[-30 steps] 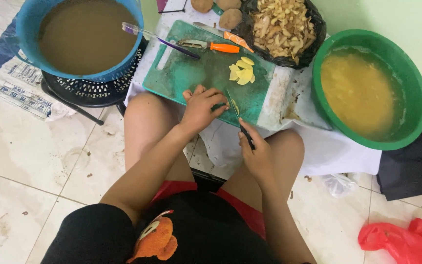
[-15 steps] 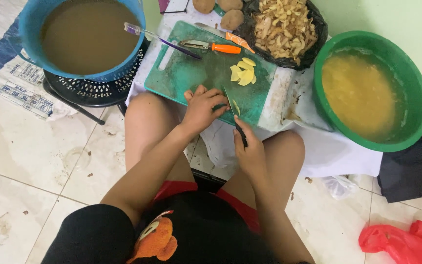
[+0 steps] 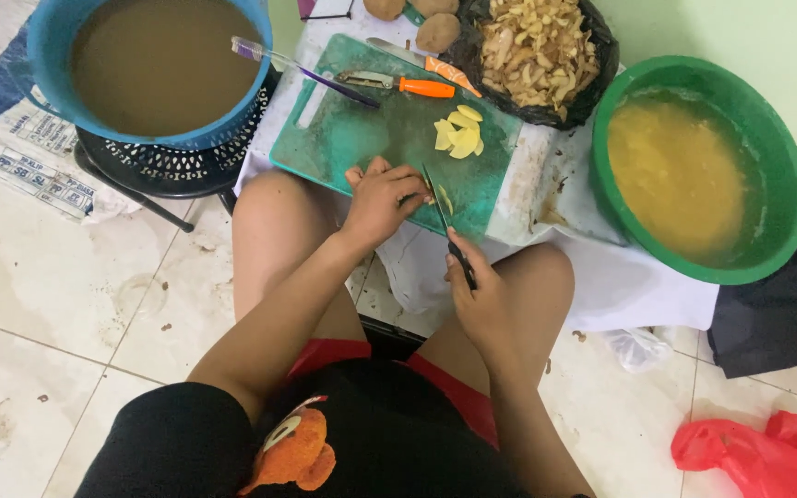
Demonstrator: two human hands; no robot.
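Note:
A green cutting board [image 3: 362,138] lies in front of my knees. My left hand [image 3: 382,195] is curled over a piece of potato at the board's near edge; the piece is mostly hidden under my fingers. My right hand [image 3: 474,297] grips a dark-handled knife [image 3: 443,221] whose blade stands beside my left fingertips, with a thin pale slice [image 3: 446,198] next to it. A small pile of yellow potato slices [image 3: 458,132] rests near the board's far right.
A blue basin of brown water [image 3: 154,65] sits far left on a black crate. A green basin of yellow water [image 3: 694,175] stands right. A black bag of peelings [image 3: 537,51], whole potatoes [image 3: 435,32], an orange-handled peeler [image 3: 398,83] and a purple toothbrush [image 3: 302,69] lie behind. A red bag [image 3: 767,452] lies on the floor.
My right hand has brought the knife blade in closer to my left fingers, and a fresh slice lies by the blade. My left hand has stayed on the potato piece.

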